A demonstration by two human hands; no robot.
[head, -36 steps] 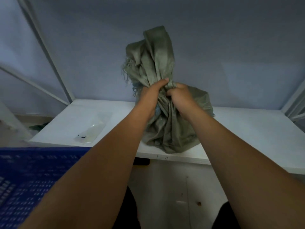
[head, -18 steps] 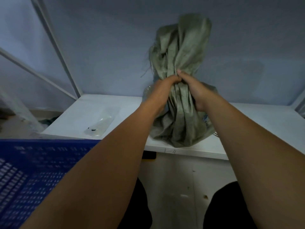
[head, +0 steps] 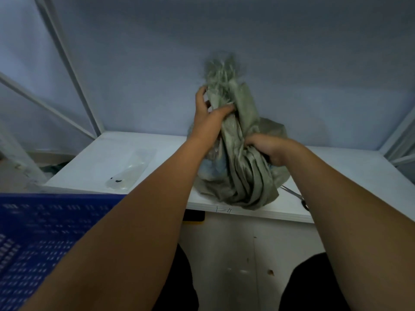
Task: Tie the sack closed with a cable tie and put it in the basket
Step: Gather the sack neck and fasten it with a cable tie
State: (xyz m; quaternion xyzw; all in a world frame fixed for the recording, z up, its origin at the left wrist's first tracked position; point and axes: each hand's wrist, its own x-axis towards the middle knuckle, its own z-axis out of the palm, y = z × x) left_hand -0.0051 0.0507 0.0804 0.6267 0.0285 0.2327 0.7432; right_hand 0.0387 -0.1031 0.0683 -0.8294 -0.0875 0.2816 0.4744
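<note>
A grey-green woven sack (head: 242,176) stands on the white table (head: 107,162) near its front edge, its gathered neck pointing up with a frayed top. My left hand (head: 208,113) grips the neck high up, thumb across the cloth. My right hand (head: 267,147) grips the bunched cloth lower down on the right side. Something pale and bluish shows inside the sack at its left. The blue plastic basket (head: 38,239) sits at the lower left, in front of the table. No cable tie is clearly visible.
A clear plastic bag (head: 132,171) with small dark bits lies on the table's left part. Scissors (head: 294,195) lie at the sack's right, partly behind my right forearm. White frame struts stand at the left and right. Bare floor lies below the table.
My left hand slid up the neck and my right hand dropped lower on the sack. The sack's floppy top now looks shorter and frayed.
</note>
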